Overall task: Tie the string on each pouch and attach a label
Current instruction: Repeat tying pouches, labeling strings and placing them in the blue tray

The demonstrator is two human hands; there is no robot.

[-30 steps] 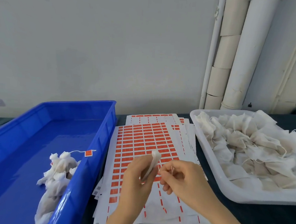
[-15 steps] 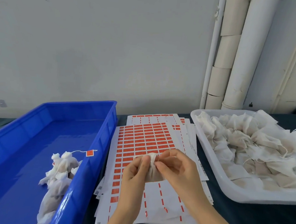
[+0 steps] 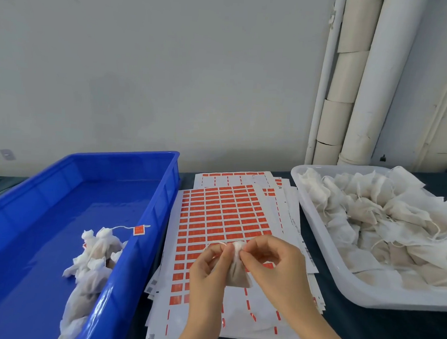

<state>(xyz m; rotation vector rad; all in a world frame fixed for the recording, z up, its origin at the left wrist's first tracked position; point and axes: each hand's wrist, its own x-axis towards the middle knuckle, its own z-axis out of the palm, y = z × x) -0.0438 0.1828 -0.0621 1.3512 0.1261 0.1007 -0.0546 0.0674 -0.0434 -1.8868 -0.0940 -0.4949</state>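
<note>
So my left hand (image 3: 208,269) and right hand (image 3: 272,266) are both pinching the gathered neck of one pouch (image 3: 236,276), held just over the orange label sheets (image 3: 222,213) on the counter (image 3: 369,333).

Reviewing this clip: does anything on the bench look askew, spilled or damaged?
Nothing damaged or spilled. The label sheets are stacked askew, lower ones fanning out at the edges. In the blue bin, one orange label rests against the wall beside the sheets. The left hand and right hand pinch the pouch normally.
</note>
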